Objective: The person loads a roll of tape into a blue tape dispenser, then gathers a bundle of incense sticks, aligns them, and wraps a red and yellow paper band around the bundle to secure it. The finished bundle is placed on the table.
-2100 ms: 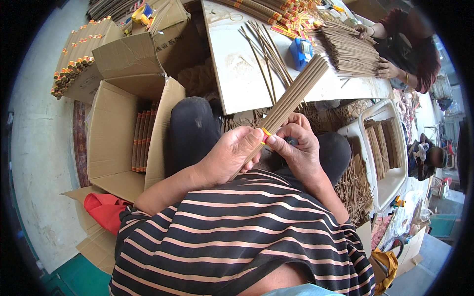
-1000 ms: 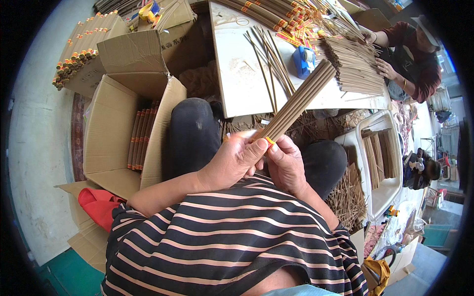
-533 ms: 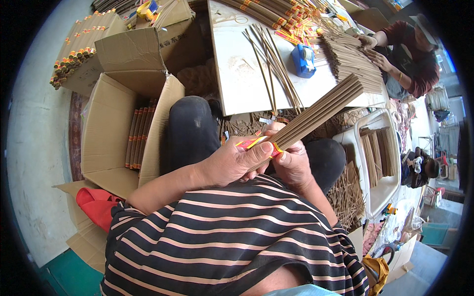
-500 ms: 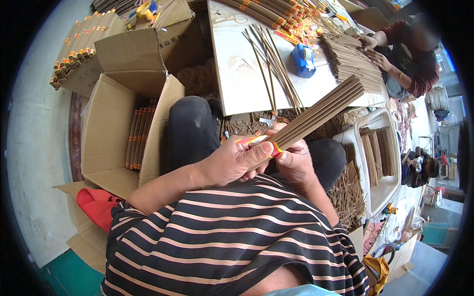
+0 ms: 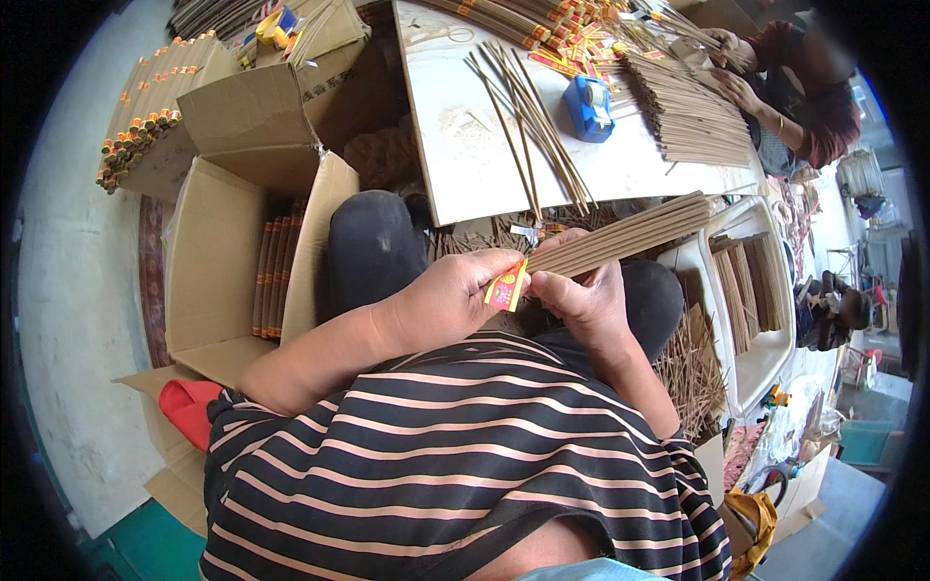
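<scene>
A bundle of brown incense sticks (image 5: 630,235) lies across my right hand (image 5: 589,302), whose fingers wrap round it from below with the thumb on the near side. Its far end points up and to the right, over the table's edge. At the bundle's near end my left hand (image 5: 448,295) pinches a red and yellow paper label (image 5: 505,289) that hangs flat against the sticks. Whether the label is stuck down there I cannot tell. Part of the left fingers is hidden behind the label.
Ahead is a white table (image 5: 455,160) with loose sticks (image 5: 528,131), a blue tape dispenser (image 5: 589,108) and a stick pile (image 5: 693,116). A co-worker's hands (image 5: 731,73) hold sticks there. An open carton (image 5: 218,261) with bundles stands left; a white tub (image 5: 760,353) with sticks, right.
The bundle has swung lower, closer to level. My left hand has drawn the label down, so its printed face shows. The co-worker's hands have risen off the pile with sticks.
</scene>
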### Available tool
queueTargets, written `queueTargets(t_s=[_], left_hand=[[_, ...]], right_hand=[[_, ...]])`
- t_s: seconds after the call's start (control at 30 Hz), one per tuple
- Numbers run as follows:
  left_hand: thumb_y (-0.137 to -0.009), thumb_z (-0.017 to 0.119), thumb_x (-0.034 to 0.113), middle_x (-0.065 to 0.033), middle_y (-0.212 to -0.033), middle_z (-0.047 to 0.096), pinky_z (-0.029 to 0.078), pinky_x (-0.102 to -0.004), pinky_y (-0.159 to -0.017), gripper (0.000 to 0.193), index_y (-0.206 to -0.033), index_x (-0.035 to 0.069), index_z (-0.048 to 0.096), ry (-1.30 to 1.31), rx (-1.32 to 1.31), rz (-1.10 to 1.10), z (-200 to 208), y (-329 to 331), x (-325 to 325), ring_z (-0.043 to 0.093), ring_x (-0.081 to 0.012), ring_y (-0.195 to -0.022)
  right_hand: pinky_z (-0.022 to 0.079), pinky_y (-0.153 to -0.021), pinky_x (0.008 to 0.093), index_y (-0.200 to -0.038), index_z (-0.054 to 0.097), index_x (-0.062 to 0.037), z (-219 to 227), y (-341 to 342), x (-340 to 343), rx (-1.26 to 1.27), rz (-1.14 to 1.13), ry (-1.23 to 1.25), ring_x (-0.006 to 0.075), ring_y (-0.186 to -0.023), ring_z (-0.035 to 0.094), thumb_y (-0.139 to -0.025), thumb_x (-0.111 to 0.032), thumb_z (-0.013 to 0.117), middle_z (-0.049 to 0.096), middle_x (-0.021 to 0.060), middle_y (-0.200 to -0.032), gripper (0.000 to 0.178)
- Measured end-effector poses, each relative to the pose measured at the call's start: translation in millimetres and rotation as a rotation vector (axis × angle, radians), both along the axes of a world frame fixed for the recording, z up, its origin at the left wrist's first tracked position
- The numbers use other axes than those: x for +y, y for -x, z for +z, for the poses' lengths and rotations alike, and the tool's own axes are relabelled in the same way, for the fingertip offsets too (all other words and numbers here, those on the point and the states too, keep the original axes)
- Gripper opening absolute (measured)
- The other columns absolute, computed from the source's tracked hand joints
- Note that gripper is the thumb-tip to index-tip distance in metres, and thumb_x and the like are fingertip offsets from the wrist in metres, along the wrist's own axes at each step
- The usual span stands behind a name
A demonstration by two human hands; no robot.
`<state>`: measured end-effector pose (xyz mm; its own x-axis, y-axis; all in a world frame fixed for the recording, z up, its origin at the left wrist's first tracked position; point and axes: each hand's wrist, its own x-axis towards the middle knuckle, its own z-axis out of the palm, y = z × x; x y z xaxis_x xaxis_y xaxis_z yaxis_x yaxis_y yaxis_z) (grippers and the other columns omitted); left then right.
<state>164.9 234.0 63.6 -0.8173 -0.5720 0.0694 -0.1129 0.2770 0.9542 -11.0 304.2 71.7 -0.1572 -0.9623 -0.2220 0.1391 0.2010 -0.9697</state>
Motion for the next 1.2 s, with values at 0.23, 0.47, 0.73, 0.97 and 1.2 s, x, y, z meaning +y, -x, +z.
queueTargets(t_s=[0.23,0.47,0.73,0.97,1.2], left_hand=[[-0.081,0.058,0.003,-0.0259,-0.099,0.058,0.051,-0.0362,-0.078,0.038,-0.116,-0.008,0.046,0.384,-0.076,0.036,-1,4,2,0.061,-0.0387,-0.088],[-0.078,0.058,0.000,-0.0267,-0.095,0.057,0.051,-0.0399,-0.074,0.039,-0.113,-0.007,0.044,0.496,-0.109,0.074,-8,9,10,0.060,-0.0410,-0.083],[-0.086,0.058,0.007,-0.0310,-0.112,0.053,0.046,-0.0356,-0.088,0.041,-0.121,-0.010,0.045,0.165,-0.097,0.073,-11,4,19,0.056,-0.0381,-0.104],[-0.089,0.059,0.025,-0.0251,-0.105,0.057,0.047,-0.0345,-0.087,0.050,-0.121,-0.009,0.043,0.057,-0.125,0.067,-3,6,24,0.058,-0.0324,-0.099],[-0.083,0.065,0.018,-0.0165,-0.102,0.058,0.047,-0.0308,-0.084,0.047,-0.119,-0.006,0.045,-0.104,-0.146,0.114,-1,7,19,0.058,-0.0226,-0.094]], right_hand=[[0.033,-0.039,0.0176,-0.090,0.056,0.0016,-7,-7,0,-0.125,-0.065,-0.010,0.0058,-0.046,0.045,-0.075,-0.016,0.069,0.055,0.0024,-0.062,0.027],[0.035,-0.040,0.0187,-0.078,0.065,0.0004,-12,-6,5,-0.130,-0.062,-0.123,0.0051,-0.045,0.048,-0.078,-0.017,0.066,0.059,0.0022,-0.061,0.017],[0.034,-0.039,0.0192,-0.081,0.064,0.0003,-2,1,6,-0.132,0.064,-0.155,0.0058,-0.044,0.046,-0.079,-0.021,0.069,0.057,0.0010,-0.059,0.022],[0.034,-0.039,0.0196,-0.083,0.064,0.0005,2,6,6,-0.077,0.136,-0.159,0.0057,-0.044,0.045,-0.080,-0.023,0.069,0.057,0.0013,-0.061,0.024],[0.044,-0.060,0.0232,-0.103,0.056,0.0032,-6,1,-3,-0.027,0.106,0.045,0.0100,-0.067,0.054,-0.082,-0.028,0.069,0.060,0.0045,-0.079,0.040]])
